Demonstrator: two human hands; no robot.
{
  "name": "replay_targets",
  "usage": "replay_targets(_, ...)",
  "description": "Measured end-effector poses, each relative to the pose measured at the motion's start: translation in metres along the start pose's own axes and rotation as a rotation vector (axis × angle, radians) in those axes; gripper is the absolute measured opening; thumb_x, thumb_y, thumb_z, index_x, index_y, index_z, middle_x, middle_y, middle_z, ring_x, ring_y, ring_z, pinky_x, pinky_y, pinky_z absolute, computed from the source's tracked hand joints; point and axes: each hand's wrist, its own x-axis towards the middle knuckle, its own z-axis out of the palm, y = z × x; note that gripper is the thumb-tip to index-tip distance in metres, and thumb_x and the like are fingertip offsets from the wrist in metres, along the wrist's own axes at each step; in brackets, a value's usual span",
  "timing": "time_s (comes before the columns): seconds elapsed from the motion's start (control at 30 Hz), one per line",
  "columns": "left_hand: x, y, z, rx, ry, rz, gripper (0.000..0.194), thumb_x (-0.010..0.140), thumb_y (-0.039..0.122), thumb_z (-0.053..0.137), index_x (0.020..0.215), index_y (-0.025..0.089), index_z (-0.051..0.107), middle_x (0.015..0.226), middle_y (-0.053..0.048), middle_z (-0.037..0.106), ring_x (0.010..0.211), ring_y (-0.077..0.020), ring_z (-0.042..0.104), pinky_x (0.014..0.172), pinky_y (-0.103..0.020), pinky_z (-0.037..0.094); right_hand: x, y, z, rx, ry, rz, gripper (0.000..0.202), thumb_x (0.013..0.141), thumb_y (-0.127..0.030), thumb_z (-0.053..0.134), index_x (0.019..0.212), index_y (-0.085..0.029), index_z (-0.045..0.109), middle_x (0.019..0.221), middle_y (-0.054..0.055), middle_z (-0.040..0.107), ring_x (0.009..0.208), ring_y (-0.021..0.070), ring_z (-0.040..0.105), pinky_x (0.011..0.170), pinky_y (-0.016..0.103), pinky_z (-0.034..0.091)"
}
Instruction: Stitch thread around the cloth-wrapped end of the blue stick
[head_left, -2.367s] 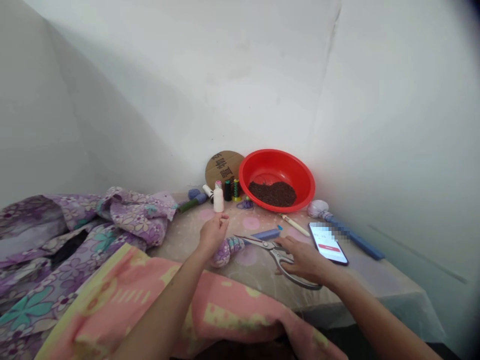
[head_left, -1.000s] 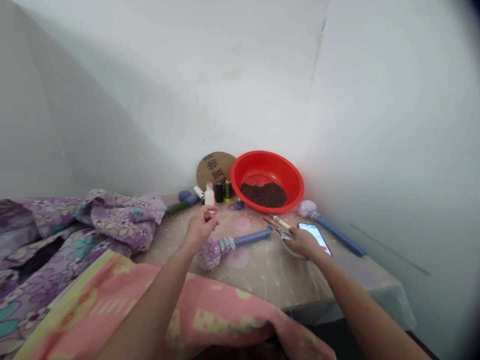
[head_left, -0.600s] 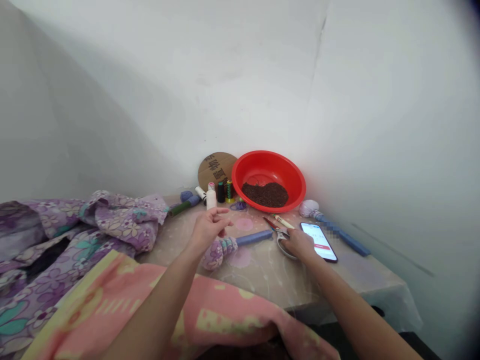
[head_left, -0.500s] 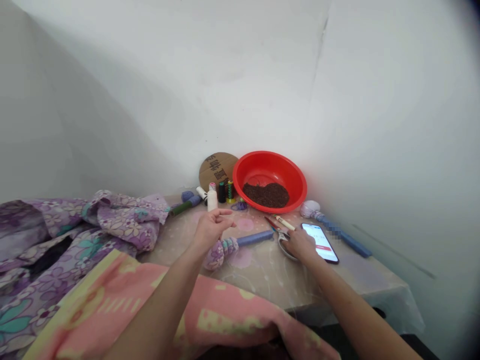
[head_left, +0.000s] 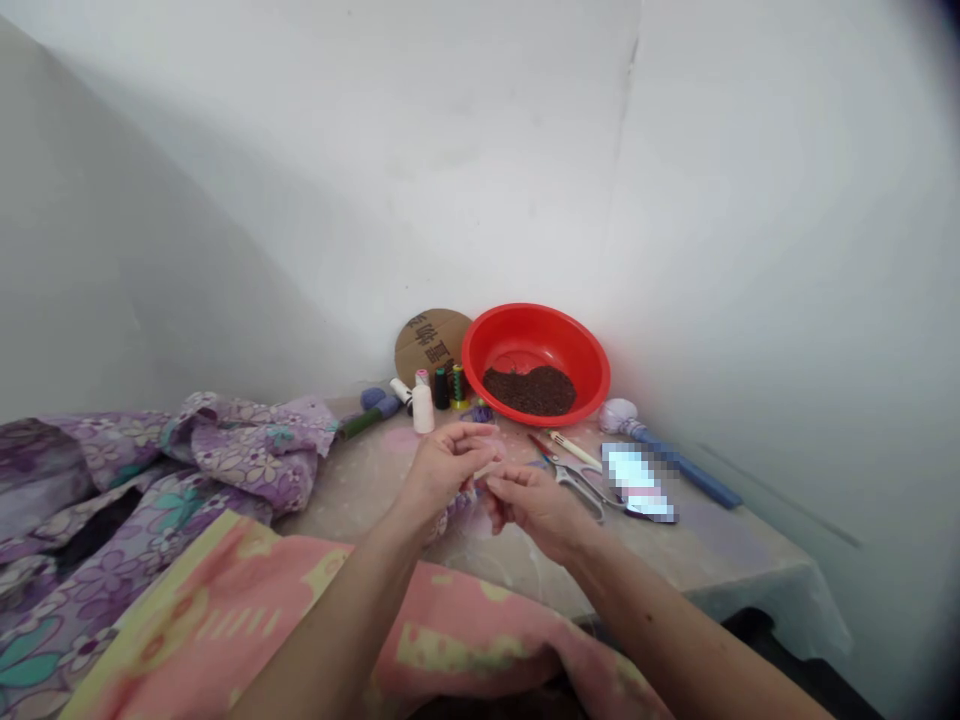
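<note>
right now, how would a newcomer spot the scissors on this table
Start at the red basin by the wall. In front of it, just left of the phone, lie the scissors, the only thing there with two looped handles.

White spool [head_left: 423,411] — red basin [head_left: 589,372] — purple flowered cloth [head_left: 247,450].

Just below the frame's centre I bring the bent fingers of my left hand [head_left: 445,467] and right hand [head_left: 534,507] close together, any pinched thing too small to tell, with scissors [head_left: 562,465] to their right, a red basin [head_left: 536,343] above and floral cloth [head_left: 247,460] at lower left.
</note>
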Motion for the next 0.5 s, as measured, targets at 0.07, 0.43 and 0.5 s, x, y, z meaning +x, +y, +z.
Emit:
replay_targets(0.07, -0.001, 0.001, -0.003, -0.004, -0.011, 0.009, 0.035, 0.061, 0.027, 0.063, 0.092, 0.012, 0.056, 0.064, 0.000, 0.061, 0.035, -0.0007, 0.036, 0.036, -0.016, 0.028, -0.005, -0.004, -0.010, -0.094, 0.096, -0.037, 0.023, 0.070, -0.035, 0.057, 0.060, -0.014, 0.054, 0.049, -0.003, 0.047, 0.042, 0.0062, 0.043, 0.043, 0.020, 0.036)
replay_targets(0.43, -0.014, 0.040, -0.018, 0.209, -0.126, 0.125, 0.024, 0.068, 0.034, 0.055, 0.083, 0.017, 0.064, 0.087, -0.007, 0.063, 0.076, -0.0156, 0.055, 0.056, -0.021, 0.041, -0.112, -0.115, -0.161, -1.534, 0.282, 0.564, 0.030, 0.067, -0.041, 0.058, 0.050, -0.017, 0.060, 0.056, 0.010, 0.058, 0.051, 0.0151, 0.051, 0.046, 0.027, 0.033)
replay_targets(0.5, -0.025, 0.050, -0.017, 0.243, -0.171, 0.222, 0.017, 0.066, 0.031, 0.057, 0.070, 0.017, 0.066, 0.083, -0.007, 0.063, 0.078, -0.0172, 0.056, 0.067, -0.026, 0.043, -0.112, -0.120, -0.167, -1.733, 0.507, 0.435, 0.019, 0.068, -0.037, 0.057, 0.061, -0.020, 0.063, 0.083, 0.013, 0.061, 0.069, 0.0201, 0.055, 0.054, 0.030, 0.036)
